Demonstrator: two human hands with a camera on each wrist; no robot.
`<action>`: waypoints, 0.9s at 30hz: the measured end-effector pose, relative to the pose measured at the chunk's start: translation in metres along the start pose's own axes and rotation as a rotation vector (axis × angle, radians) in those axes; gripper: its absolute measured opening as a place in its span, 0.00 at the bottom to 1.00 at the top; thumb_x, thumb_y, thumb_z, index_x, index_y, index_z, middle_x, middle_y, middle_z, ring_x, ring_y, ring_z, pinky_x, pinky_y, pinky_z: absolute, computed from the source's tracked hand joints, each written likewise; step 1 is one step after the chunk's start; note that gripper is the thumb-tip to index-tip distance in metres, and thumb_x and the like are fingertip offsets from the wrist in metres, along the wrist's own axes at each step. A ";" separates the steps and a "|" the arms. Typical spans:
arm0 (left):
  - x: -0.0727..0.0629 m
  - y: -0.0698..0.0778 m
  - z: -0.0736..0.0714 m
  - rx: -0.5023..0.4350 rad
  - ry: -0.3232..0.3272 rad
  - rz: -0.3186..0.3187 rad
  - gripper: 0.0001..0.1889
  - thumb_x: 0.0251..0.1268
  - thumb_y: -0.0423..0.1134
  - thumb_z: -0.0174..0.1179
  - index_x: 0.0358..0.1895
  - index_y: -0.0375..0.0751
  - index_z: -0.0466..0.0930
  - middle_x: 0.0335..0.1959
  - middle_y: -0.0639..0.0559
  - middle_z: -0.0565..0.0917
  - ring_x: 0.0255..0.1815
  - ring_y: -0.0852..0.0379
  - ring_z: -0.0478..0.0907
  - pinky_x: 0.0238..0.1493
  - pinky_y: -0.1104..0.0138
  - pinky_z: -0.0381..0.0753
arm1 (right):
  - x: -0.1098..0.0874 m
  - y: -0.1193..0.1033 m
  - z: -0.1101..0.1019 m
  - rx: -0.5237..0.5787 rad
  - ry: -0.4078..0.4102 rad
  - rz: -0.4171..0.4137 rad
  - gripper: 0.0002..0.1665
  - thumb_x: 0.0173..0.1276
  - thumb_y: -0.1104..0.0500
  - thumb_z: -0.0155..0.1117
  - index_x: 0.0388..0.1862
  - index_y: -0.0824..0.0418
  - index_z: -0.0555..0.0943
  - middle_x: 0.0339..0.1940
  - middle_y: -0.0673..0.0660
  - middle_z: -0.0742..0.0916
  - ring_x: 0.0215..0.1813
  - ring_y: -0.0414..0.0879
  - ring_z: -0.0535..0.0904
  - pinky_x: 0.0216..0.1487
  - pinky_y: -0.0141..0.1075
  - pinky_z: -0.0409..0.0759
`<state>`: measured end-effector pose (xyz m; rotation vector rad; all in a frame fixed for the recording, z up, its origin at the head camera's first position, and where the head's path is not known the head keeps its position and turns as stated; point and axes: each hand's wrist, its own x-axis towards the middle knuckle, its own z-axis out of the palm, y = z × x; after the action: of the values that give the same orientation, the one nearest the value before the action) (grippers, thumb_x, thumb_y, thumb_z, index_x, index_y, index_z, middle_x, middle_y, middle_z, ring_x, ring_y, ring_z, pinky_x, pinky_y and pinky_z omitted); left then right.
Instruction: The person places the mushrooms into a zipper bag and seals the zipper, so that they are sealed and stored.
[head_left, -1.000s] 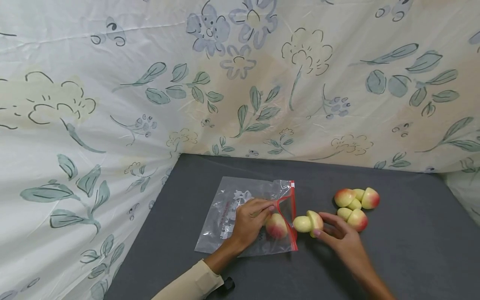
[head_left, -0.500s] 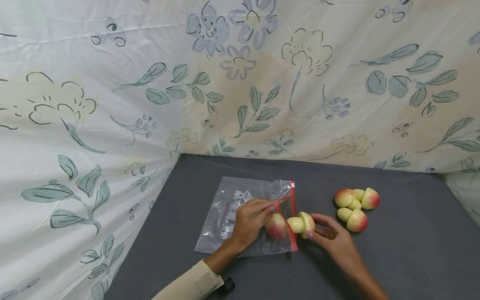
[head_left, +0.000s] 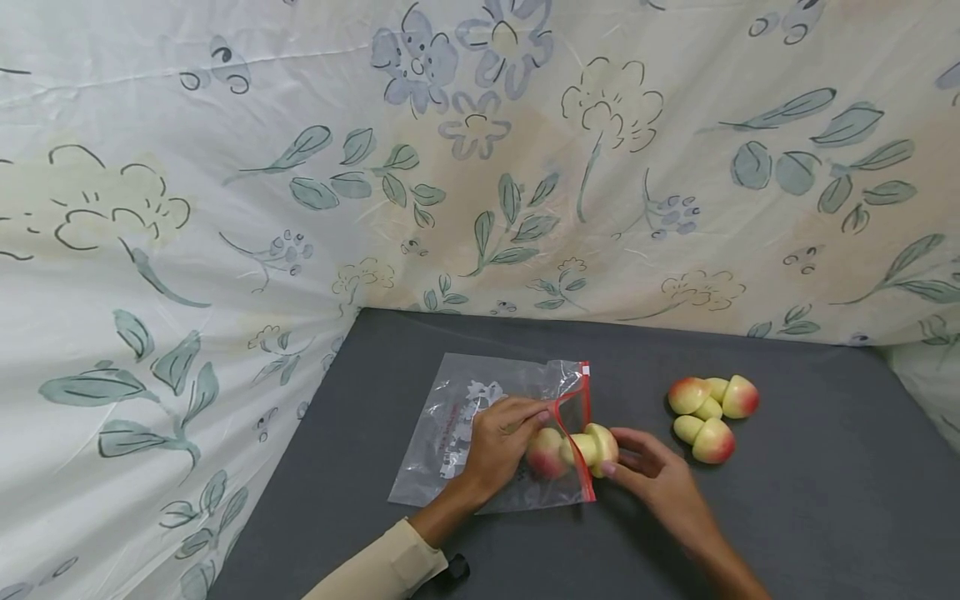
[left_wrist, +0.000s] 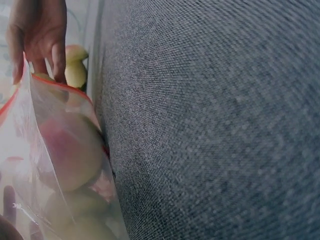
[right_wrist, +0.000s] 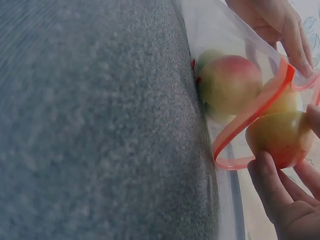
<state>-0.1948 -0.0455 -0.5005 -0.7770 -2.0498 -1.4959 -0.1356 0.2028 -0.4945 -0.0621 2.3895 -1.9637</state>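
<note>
A clear zip bag with a red seal strip lies flat, its mouth facing right. My left hand pinches the upper layer near the mouth, so the seal is lifted and parted. Inside the bag shows a red-and-yellow toy mushroom, seen through the plastic. My right hand holds a second toy mushroom by its rounded cap with thumb and fingertips. Its pale stem points left through the mouth, while the cap sits at the red strip. In the left wrist view the bag partly hides the right hand's fingertips.
Several more toy mushrooms lie in a loose group right of the bag. The dark grey tabletop ends at a floral cloth behind and on the left. A small black object sits beside the left sleeve.
The right hand has moved left with its mushroom, whose stem has passed from outside the bag into the mouth. The mushroom inside has shifted slightly left. The left hand stays put.
</note>
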 end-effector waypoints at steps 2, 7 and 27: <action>0.000 0.000 0.000 -0.002 0.002 0.002 0.08 0.70 0.33 0.71 0.49 0.38 0.93 0.43 0.50 0.92 0.46 0.56 0.89 0.47 0.65 0.87 | 0.001 0.000 0.002 0.003 -0.004 -0.003 0.31 0.70 0.61 0.77 0.70 0.64 0.79 0.66 0.66 0.84 0.56 0.36 0.86 0.53 0.29 0.84; 0.002 0.001 0.000 -0.011 0.010 0.001 0.08 0.69 0.32 0.71 0.48 0.38 0.94 0.41 0.50 0.92 0.45 0.56 0.88 0.47 0.65 0.87 | 0.004 0.003 0.006 0.000 0.004 -0.014 0.27 0.69 0.61 0.78 0.64 0.67 0.82 0.61 0.66 0.87 0.55 0.36 0.87 0.52 0.28 0.84; 0.003 0.003 -0.002 -0.032 0.013 -0.013 0.07 0.70 0.34 0.71 0.47 0.38 0.94 0.39 0.50 0.92 0.39 0.58 0.87 0.41 0.67 0.87 | 0.010 0.004 0.018 0.003 -0.019 -0.065 0.21 0.68 0.65 0.77 0.58 0.70 0.85 0.52 0.67 0.90 0.50 0.38 0.89 0.50 0.27 0.84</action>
<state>-0.1944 -0.0457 -0.4958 -0.7658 -2.0296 -1.5408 -0.1444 0.1849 -0.5019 -0.1593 2.4025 -1.9849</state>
